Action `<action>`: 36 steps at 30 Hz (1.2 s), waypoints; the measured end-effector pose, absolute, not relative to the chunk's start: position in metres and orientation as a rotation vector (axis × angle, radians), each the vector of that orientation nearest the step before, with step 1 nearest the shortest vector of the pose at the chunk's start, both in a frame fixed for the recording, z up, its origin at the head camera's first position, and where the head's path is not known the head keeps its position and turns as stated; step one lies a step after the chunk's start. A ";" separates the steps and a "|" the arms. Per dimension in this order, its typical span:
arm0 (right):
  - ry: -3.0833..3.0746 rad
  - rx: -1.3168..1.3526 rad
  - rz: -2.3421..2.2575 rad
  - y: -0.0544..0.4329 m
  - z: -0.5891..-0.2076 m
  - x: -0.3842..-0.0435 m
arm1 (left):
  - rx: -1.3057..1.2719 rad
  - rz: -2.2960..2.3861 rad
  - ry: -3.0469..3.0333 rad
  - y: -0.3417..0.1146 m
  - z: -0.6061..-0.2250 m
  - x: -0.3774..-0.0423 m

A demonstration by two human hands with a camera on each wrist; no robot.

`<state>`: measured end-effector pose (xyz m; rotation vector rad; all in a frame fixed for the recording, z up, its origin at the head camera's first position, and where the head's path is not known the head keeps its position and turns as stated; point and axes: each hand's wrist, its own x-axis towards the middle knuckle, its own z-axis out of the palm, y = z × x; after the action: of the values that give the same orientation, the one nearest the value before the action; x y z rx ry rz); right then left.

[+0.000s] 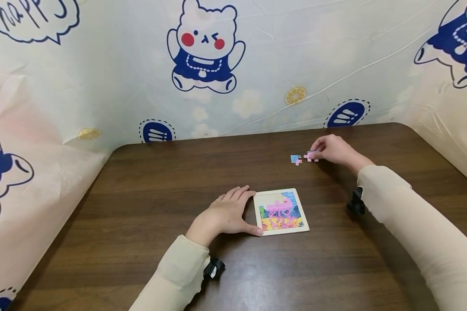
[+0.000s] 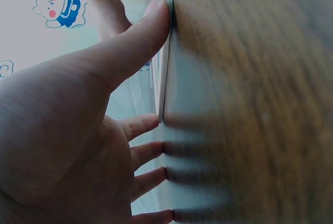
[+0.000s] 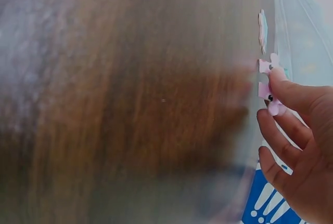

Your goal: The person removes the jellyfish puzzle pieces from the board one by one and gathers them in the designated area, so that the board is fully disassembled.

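Note:
My left hand (image 1: 226,214) lies spread at the left side of a square puzzle board (image 1: 286,232) with a pale frame. Its thumb touches the near-left corner and its index fingertip the far-left corner; the other fingertips rest on the table in the left wrist view. The board's picture shows a pink creature over yellow and blue, with a bare pale patch at upper left. Farther back, my right hand (image 1: 336,149) pinches a pink puzzle piece (image 3: 264,90) between thumb and fingers, close over the table. Just left of it lies a blue and pink puzzle piece (image 1: 295,159).
The brown wooden table (image 1: 159,181) has rounded far corners. A pale cloth (image 1: 120,77) printed with cartoon bears hangs behind and at both sides. Black wrist cameras sit at both cuffs, the left one (image 1: 214,268) low over the table.

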<state>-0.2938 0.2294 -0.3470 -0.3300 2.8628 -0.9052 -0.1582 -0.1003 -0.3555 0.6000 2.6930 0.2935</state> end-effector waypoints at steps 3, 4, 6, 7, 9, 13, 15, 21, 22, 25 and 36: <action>2.863 -0.318 -0.879 0.230 -0.347 -0.295 | 0.595 0.291 2.689 -0.100 -0.356 -0.159; 2.866 -0.315 -0.865 0.230 -0.347 -0.295 | 0.596 0.289 2.689 -0.100 -0.355 -0.158; 2.873 -0.313 -0.840 0.229 -0.347 -0.295 | 0.600 0.290 2.691 -0.101 -0.353 -0.158; 2.877 -0.312 -0.827 0.228 -0.347 -0.295 | 0.600 0.285 2.689 -0.101 -0.352 -0.157; 2.885 -0.308 -0.807 0.227 -0.348 -0.296 | 0.603 0.278 2.689 -0.101 -0.351 -0.157; 2.885 -0.292 -0.785 0.225 -0.348 -0.296 | 0.605 0.278 2.686 -0.101 -0.351 -0.157; 2.877 -0.286 -0.777 0.224 -0.349 -0.296 | 0.607 0.284 2.687 -0.101 -0.350 -0.157; 2.876 -0.286 -0.761 0.225 -0.350 -0.296 | 0.596 0.290 2.693 -0.101 -0.352 -0.158; 2.883 -0.287 -0.759 0.224 -0.350 -0.296 | 0.591 0.290 2.692 -0.100 -0.352 -0.157; 2.891 -0.299 -0.770 0.225 -0.352 -0.296 | 0.584 0.287 2.689 -0.100 -0.350 -0.156; 2.798 -0.420 -0.818 0.227 -0.342 -0.288 | 0.592 0.301 2.684 -0.098 -0.339 -0.151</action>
<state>-0.2878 0.2269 -0.3418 -0.4200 2.7976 -0.8184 -0.1507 -0.0976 -0.3394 0.5918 2.6837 0.3014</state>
